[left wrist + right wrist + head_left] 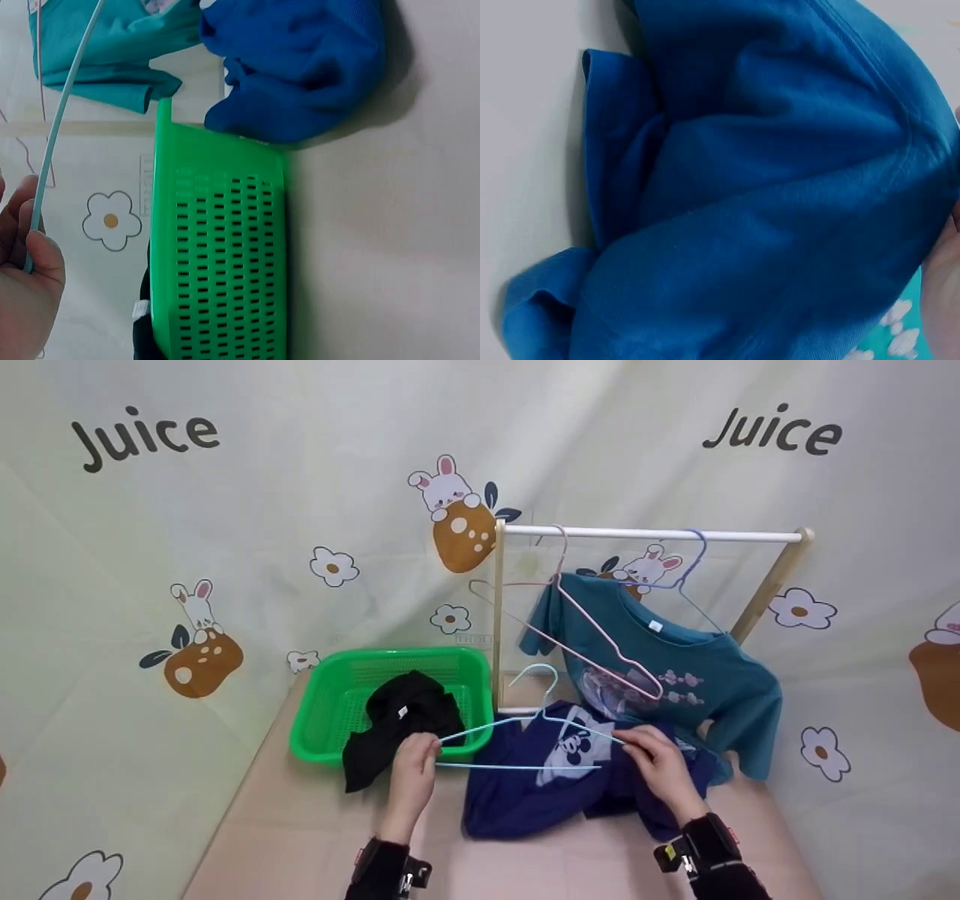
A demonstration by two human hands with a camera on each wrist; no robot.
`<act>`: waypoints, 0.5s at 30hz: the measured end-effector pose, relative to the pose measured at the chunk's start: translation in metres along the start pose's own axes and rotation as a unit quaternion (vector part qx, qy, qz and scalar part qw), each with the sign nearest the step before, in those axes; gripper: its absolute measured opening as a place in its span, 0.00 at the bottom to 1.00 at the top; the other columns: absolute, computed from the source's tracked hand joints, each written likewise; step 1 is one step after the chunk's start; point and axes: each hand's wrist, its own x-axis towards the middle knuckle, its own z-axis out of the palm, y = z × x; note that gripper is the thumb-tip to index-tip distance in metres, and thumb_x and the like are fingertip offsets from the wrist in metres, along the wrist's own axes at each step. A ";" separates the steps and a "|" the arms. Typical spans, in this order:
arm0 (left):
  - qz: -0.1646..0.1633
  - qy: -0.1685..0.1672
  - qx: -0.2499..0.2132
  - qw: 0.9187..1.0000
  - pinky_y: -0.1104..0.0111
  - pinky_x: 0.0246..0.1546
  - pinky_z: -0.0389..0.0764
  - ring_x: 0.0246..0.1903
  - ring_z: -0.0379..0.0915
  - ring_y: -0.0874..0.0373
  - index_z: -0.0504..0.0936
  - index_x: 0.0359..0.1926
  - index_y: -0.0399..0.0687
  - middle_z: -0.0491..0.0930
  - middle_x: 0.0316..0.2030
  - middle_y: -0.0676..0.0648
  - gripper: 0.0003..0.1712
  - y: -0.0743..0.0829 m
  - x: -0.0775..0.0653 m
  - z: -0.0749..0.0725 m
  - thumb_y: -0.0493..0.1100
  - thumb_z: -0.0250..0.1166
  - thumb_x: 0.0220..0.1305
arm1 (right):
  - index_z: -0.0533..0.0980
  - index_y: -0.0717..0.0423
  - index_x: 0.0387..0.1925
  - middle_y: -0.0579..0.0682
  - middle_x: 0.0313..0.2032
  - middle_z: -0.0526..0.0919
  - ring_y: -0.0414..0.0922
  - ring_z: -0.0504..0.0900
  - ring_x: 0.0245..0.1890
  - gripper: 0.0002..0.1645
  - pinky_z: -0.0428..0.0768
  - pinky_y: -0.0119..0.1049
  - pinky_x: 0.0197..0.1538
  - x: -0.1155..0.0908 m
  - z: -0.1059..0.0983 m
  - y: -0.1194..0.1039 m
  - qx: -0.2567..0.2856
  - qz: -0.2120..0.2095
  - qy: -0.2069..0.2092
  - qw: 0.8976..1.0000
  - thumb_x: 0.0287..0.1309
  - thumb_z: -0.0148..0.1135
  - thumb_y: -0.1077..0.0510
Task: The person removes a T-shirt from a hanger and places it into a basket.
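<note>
Thin lt-blue hanger (517, 766) pinched in L hand (415, 765); R hand (660, 765) clamped on navy shirt (517, 802). Only L-wrist cam gives me basket's outer wall (225, 255), nr L hand.

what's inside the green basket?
A black garment with a white label, partly draped over the near rim of the green basket. The garment covers part of the basket floor, so anything beneath it can't be seen.

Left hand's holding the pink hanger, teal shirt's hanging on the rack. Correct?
Wrong hanger: the left hand holds the light-blue hanger, as the head view shows; the pink hanger is on the rack. The teal shirt is indeed hanging there.
</note>
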 end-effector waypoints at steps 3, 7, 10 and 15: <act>-0.007 0.007 0.007 1.000 0.60 0.35 0.70 0.29 0.69 0.53 0.75 0.27 0.44 0.72 0.25 0.50 0.11 -0.005 -0.001 -0.006 0.28 0.63 0.61 | 0.86 0.53 0.43 0.43 0.40 0.83 0.43 0.80 0.42 0.20 0.70 0.19 0.46 -0.002 -0.002 0.004 -0.018 0.038 0.004 0.999 0.55 0.64 0.77; -0.010 0.003 0.014 1.000 0.61 0.34 0.70 0.29 0.68 0.54 0.74 0.26 0.44 0.71 0.25 0.50 0.11 -0.010 -0.004 -0.012 0.29 0.63 0.62 | 0.87 0.56 0.40 0.45 0.38 0.84 0.46 0.81 0.40 0.17 0.73 0.22 0.45 -0.005 -0.003 0.006 -0.071 0.054 0.011 0.996 0.54 0.66 0.76; -0.019 0.001 0.012 1.000 0.62 0.34 0.70 0.29 0.68 0.54 0.74 0.26 0.44 0.72 0.26 0.50 0.11 -0.012 -0.005 -0.017 0.29 0.63 0.63 | 0.86 0.58 0.39 0.48 0.38 0.84 0.48 0.82 0.40 0.15 0.75 0.27 0.45 -0.006 -0.004 0.007 -0.103 0.063 0.015 0.993 0.53 0.67 0.76; -0.024 0.012 0.005 1.000 0.62 0.34 0.71 0.29 0.70 0.54 0.75 0.26 0.44 0.73 0.26 0.50 0.11 -0.013 -0.001 -0.023 0.28 0.62 0.63 | 0.83 0.62 0.46 0.52 0.40 0.84 0.50 0.83 0.40 0.16 0.73 0.19 0.45 -0.006 -0.009 0.007 -0.085 0.106 0.022 0.991 0.55 0.68 0.73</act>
